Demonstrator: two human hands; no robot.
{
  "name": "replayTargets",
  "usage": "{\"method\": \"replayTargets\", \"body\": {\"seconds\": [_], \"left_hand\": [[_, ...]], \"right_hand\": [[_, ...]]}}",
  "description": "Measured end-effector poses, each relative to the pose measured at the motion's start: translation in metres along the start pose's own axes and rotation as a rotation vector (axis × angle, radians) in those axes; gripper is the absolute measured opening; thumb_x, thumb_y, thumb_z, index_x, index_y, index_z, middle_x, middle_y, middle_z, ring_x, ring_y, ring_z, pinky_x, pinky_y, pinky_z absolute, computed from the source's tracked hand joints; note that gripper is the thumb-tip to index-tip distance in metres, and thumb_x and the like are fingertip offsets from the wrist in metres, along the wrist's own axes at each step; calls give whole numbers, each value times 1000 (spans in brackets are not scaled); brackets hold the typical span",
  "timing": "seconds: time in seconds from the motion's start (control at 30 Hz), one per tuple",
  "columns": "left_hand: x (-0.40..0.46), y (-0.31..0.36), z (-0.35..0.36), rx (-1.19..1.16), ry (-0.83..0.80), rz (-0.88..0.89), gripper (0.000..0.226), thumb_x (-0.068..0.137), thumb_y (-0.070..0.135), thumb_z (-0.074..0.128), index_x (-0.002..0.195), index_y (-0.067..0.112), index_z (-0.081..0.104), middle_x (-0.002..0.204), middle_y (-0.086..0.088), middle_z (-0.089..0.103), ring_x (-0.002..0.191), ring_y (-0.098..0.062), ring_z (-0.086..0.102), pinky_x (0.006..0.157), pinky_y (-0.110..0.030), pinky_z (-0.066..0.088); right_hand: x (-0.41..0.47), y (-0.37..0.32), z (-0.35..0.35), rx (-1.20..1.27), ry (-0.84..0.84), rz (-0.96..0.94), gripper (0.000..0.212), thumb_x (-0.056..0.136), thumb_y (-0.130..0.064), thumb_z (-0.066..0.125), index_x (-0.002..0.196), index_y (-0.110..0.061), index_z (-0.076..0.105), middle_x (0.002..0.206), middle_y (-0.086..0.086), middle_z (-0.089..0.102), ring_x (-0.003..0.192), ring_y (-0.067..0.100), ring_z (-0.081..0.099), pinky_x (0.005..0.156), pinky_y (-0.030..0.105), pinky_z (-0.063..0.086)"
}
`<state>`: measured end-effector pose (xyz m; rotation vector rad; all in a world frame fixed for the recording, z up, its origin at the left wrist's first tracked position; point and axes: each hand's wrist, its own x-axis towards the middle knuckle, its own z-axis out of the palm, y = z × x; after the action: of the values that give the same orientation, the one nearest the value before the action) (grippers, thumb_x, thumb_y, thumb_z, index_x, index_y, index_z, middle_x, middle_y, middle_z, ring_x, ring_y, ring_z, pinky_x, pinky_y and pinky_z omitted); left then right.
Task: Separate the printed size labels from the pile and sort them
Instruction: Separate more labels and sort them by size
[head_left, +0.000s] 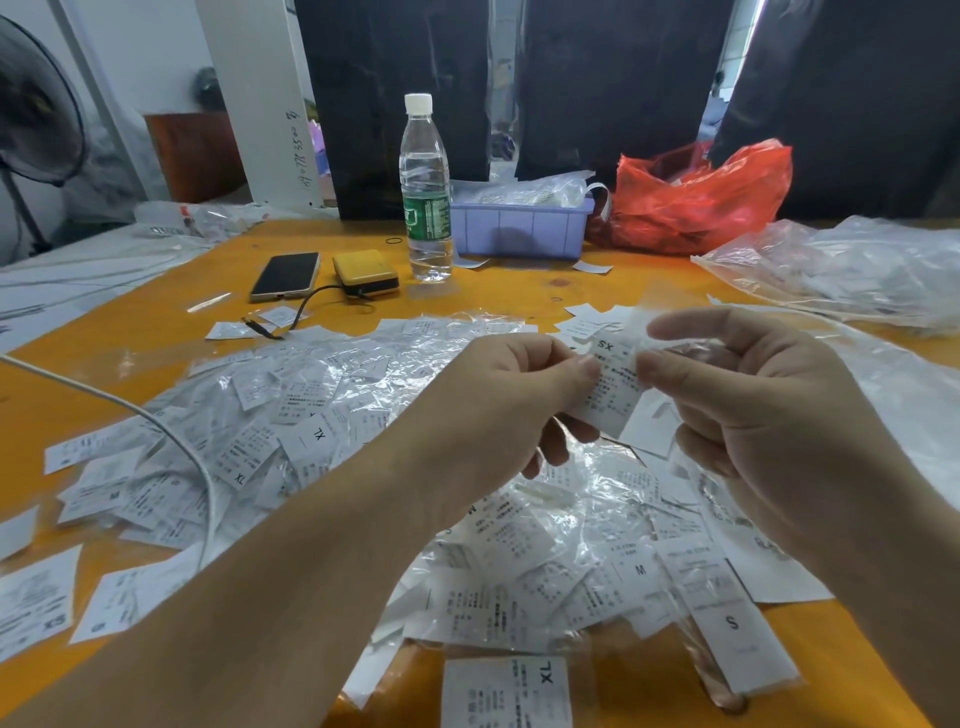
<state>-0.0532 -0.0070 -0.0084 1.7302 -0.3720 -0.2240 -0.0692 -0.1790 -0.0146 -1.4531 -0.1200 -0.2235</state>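
Pinching one label (613, 387) (XS, probably) between left hand (511, 400) and right hand (748, 405), long axis running away, pile (322, 415) directly below, equally near both.

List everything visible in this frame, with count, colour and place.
held label: one, white, between both hands
label pile: many, white, middle of table
table: one, orange
water bottle: one, clear, far centre
phone: one, dark, left of bottle
yellow box: one, beside phone
tray: one, lilac, right of bottle
red bag: one, far right
left hand: pinches held label
right hand: pinches held label
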Motion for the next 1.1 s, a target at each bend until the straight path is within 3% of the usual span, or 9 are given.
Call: {"method": "replayTargets", "body": {"seconds": [0.27, 0.6, 0.77, 0.9, 1.1], "left_hand": [[1, 1, -2, 68, -21, 2, 25, 95, 17, 61, 71, 15, 64, 49, 5, 54, 41, -8, 37, 48, -28, 29], [2, 0, -6, 159, -43, -32, 20, 92, 21, 65, 72, 15, 66, 50, 6, 55, 42, -8, 38, 49, -25, 31], [3, -2, -8, 231, -46, -27, 23, 92, 25, 66, 69, 21, 67, 52, 10, 57, 59, -18, 43, 57, -29, 33], [3, -2, -9, 253, -50, -16, 21, 92, 27, 66, 72, 20, 68, 51, 10, 58, 52, -15, 39, 55, -29, 33], [2, -2, -7, 285, -72, -12, 22, 92, 26, 66, 72, 18, 68, 52, 10, 58, 51, -15, 39, 56, -31, 33]], "right_hand": [[0, 1, -1, 4, -23, 4, 32, 67, -12, 73, 98, -10, 65, 41, -9, 38, 33, 5, 21, 33, 18, 22], [-1, 3, 1, -8, -36, 17, 26, 76, -2, 71, 98, -12, 64, 43, -9, 45, 35, 5, 22, 33, 18, 23], [1, 6, 1, -16, -43, 36, 22, 80, 1, 68, 98, -12, 64, 44, -10, 41, 35, 6, 22, 33, 18, 24], [2, 9, 0, -37, -57, 74, 21, 81, 0, 67, 97, -13, 65, 46, -5, 31, 35, 6, 21, 34, 19, 23], [1, 9, 1, -63, -77, 84, 20, 82, 1, 67, 97, -12, 65, 45, -5, 33, 34, 7, 21, 34, 21, 20]]}}
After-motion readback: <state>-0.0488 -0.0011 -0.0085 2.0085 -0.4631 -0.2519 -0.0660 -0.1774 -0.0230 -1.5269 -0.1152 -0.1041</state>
